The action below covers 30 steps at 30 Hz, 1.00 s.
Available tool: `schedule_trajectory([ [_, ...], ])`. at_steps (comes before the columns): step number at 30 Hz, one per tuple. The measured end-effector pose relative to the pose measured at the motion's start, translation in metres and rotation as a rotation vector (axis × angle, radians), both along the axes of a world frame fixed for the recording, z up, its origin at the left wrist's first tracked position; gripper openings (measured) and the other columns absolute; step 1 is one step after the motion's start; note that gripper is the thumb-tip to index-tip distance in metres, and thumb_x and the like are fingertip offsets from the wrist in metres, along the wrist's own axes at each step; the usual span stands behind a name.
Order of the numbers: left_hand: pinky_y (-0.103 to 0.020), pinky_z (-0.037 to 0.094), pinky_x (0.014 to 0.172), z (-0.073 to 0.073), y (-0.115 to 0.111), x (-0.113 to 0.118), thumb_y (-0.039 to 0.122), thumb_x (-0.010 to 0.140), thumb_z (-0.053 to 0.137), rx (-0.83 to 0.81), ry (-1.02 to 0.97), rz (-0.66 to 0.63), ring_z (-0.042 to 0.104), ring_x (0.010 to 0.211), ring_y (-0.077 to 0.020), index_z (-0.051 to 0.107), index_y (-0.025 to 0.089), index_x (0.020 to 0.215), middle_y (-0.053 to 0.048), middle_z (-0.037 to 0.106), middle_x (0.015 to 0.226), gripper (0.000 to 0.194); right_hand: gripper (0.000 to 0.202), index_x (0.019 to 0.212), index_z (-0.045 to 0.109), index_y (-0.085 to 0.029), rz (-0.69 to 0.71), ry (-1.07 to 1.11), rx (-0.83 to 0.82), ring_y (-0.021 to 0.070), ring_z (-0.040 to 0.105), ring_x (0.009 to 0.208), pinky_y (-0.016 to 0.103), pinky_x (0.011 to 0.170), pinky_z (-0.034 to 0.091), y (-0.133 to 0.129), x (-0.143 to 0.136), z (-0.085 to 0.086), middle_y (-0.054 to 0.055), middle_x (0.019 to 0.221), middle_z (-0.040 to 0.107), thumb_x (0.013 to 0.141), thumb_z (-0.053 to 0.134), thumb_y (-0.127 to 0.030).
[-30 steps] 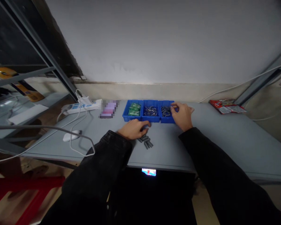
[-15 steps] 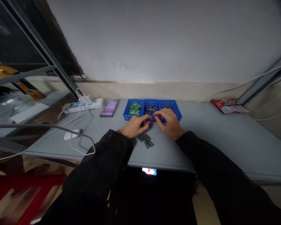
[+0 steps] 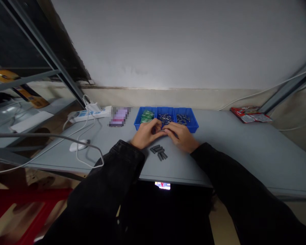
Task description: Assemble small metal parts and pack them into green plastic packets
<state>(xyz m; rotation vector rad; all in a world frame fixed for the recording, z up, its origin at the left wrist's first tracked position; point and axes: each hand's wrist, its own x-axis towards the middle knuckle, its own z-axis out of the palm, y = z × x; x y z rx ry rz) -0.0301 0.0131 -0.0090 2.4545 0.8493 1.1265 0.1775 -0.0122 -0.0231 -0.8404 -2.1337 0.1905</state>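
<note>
Shifted leftward, right fingers [image 3: 173,127] meet left fingers [image 3: 158,134], pinching a (half-hidden) dark piece [image 3: 163,130] between.

From my remote seat I counted two bare hands, one left hand [image 3: 146,134] and one right hand [image 3: 183,137], over one gray table [image 3: 232,153]. There were three blue bins [image 3: 193,129], each with one kind of piece: green pieces [image 3: 147,116], shiny metal pins [image 3: 165,118] and dark gray pieces [image 3: 183,118], all too jumbled for me to number. One loose cluster of gray cylinders [image 3: 158,149] held roughly six or seven, overlapping. I also counted one power strip [image 3: 105,112], one blurred-out purple rectangle [image 3: 119,117], one small white rounded object [image 3: 78,146], one red packet [image 3: 250,115], one yellow-and-black object [image 3: 32,96] and one lit screen [image 3: 163,185].
</note>
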Motion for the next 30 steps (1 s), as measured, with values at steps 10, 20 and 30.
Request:
schedule_trajectory([
  [10,-0.024,0.050,0.067,-0.0023,0.0028,-0.0008,0.037,0.091,0.072,0.093,0.015,-0.006,0.061,0.064,-0.0104,0.068,0.016,0.099,-0.001,0.071,0.081,0.023,0.015,0.105,0.065,-0.020,-0.055,0.037,0.041,0.0171,0.066,0.089,0.033,0.082,0.051,0.0055,0.0022,-0.0062,0.004,0.098,0.070,0.102,0.051,-0.024],
  [20,-0.025,0.051,0.067,0.0005,-0.0017,0.0005,0.035,0.094,0.068,0.078,-0.020,0.022,0.064,0.067,-0.0119,0.069,0.016,0.095,-0.002,0.073,0.081,0.019,0.010,0.101,0.066,-0.021,-0.083,0.123,0.121,0.0175,0.067,0.088,0.031,0.079,0.052,0.0051,0.0032,-0.0041,0.004,0.097,0.070,0.097,0.057,-0.018],
  [30,-0.026,0.049,0.066,0.0014,-0.0006,0.0000,0.034,0.095,0.067,0.067,-0.002,0.012,0.063,0.068,-0.0118,0.069,0.017,0.095,-0.002,0.073,0.084,0.018,0.011,0.091,0.062,-0.021,-0.057,0.138,0.145,0.0168,0.065,0.091,0.031,0.081,0.051,0.0037,0.0024,-0.0012,0.004,0.098,0.066,0.097,0.055,-0.015],
])
